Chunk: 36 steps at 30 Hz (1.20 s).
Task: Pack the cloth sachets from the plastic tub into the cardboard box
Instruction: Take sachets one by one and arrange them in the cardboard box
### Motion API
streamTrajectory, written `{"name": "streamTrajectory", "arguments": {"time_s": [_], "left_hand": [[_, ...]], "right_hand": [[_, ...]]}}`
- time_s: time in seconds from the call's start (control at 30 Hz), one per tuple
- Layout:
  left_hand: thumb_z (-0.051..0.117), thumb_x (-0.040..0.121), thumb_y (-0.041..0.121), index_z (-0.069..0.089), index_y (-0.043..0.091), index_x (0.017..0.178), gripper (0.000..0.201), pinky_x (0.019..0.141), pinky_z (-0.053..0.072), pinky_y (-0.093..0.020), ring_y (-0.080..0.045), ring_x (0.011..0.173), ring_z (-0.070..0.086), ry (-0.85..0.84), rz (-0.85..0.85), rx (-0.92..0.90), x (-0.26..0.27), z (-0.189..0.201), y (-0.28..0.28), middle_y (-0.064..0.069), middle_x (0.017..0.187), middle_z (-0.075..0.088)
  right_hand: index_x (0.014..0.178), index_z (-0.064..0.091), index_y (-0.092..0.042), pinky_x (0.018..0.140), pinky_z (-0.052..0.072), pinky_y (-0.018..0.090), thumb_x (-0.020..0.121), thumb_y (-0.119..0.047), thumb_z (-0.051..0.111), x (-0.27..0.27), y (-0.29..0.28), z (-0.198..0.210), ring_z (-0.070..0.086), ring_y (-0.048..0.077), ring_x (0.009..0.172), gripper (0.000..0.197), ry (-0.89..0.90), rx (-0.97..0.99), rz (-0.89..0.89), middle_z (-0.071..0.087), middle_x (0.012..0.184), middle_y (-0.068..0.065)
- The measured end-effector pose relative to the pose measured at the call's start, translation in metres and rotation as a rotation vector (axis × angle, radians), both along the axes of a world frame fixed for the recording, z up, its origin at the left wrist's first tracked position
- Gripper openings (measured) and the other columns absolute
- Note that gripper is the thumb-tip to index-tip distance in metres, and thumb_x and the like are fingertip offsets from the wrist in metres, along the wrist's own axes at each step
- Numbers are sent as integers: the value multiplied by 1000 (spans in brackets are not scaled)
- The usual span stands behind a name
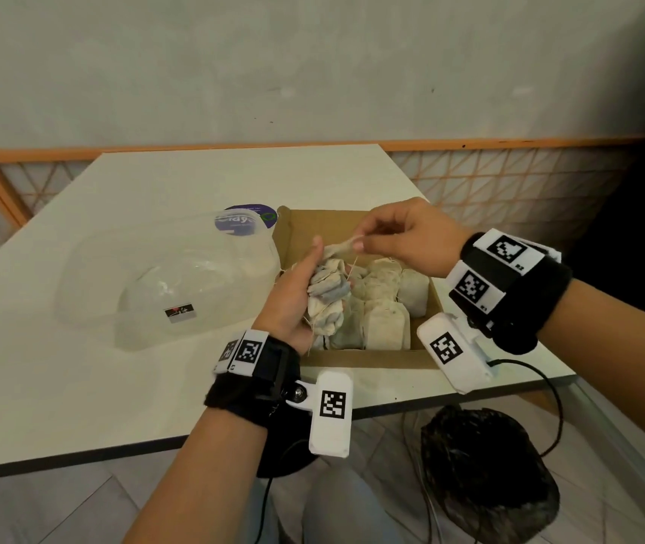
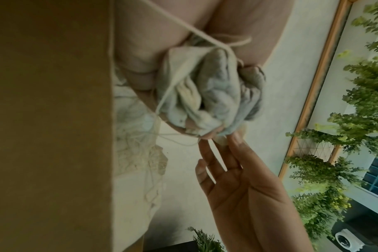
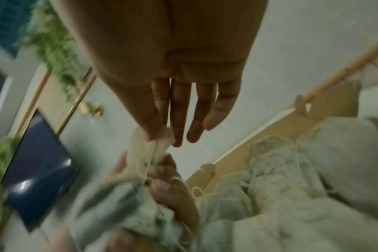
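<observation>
My left hand (image 1: 302, 292) grips a crumpled bunch of pale cloth sachets (image 1: 327, 298) over the left side of the cardboard box (image 1: 368, 357). The bunch (image 2: 207, 95) fills the left wrist view, with strings trailing from it. My right hand (image 1: 395, 239) pinches the top end of one sachet (image 1: 342, 247) between thumb and forefinger, just above the left hand; its other fingers (image 3: 196, 122) stay straight. Several filled sachets (image 1: 385, 308) lie in the box. The clear plastic tub (image 1: 164, 284) stands left of the box and looks empty.
A round purple-labelled lid (image 1: 250, 219) lies behind the tub. The table's front edge (image 1: 117, 453) runs close to my arms. A black bag (image 1: 489, 469) and cables sit on the floor below. An orange lattice rail (image 1: 509, 178) backs the table.
</observation>
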<state>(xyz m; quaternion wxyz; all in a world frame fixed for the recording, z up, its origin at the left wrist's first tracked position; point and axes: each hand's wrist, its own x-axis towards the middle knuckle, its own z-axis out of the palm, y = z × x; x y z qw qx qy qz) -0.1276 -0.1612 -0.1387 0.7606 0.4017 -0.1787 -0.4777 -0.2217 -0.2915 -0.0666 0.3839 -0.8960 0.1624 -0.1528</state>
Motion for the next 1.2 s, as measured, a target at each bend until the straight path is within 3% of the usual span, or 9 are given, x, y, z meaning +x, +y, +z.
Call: {"name": "streamTrajectory", "arguments": {"time_s": [0.2,0.43,0.53,0.63,0.8,0.9,0.97,1.07,1.2], "left_hand": [[49,91,44,61,15,92,32,42,45,-19,-12,58,64,72,30,-20,4,-1,1,-1,67,62],[52,86,46,65,8,78,41,41,46,-17,-16,72,57,111,-91,-60,2,-1,0,-8,78,56],[51,85,47,60,3,94,46,41,49,-19,-15,59,64,143,-92,-37,4,-2,-1,-10,78,55],[55,82,51,49,11,121,57,42,48,-20,-13,51,62,151,-112,-28,6,-5,-1,-6,73,60],[50,83,52,57,5,101,51,36,40,-16,-9,47,60,54,-150,-61,0,1,0,-11,78,52],[52,84,31,53,5,107,35,35,41,-16,-9,43,57,26,-87,-106,-4,4,1,-10,76,59],[58,78,20,53,8,104,29,43,49,-19,-13,50,62,46,-9,-108,-3,3,2,-8,72,64],[64,75,18,56,10,103,30,48,54,-24,-15,56,63,43,62,-79,0,-1,0,-8,77,64],[65,74,18,58,10,102,30,49,53,-23,-15,58,63,32,66,-49,-1,-1,-1,-8,80,63]], "right_hand": [[76,61,-14,46,40,10,84,-8,65,-5,-9,4,58,-2,47,11,-142,140,-129,63,66,2],[79,66,-24,69,48,22,82,-28,67,-3,9,-10,61,7,68,5,-155,-66,-83,69,77,-1],[88,68,-19,61,41,6,83,-28,67,-7,21,-13,58,-6,60,10,-55,-120,19,71,83,-4],[95,69,-26,66,43,10,81,-32,69,-8,22,-14,62,-1,72,15,30,-186,31,68,88,-11],[97,71,-14,68,42,5,87,-14,62,-5,15,-15,60,2,71,13,-47,-157,6,70,83,0],[86,68,-16,74,49,21,87,-6,58,-3,1,-8,62,10,74,14,-149,62,-94,69,83,6],[80,66,-20,66,49,17,86,-4,59,-4,-8,-1,61,1,65,19,-191,142,-135,67,76,-2],[82,69,-16,57,43,6,83,-5,60,-7,-13,9,56,-6,56,14,-118,11,-151,63,70,-8],[81,69,-17,61,45,14,83,-7,59,-4,-12,9,54,4,63,14,-127,-27,-164,64,72,-4]]}}
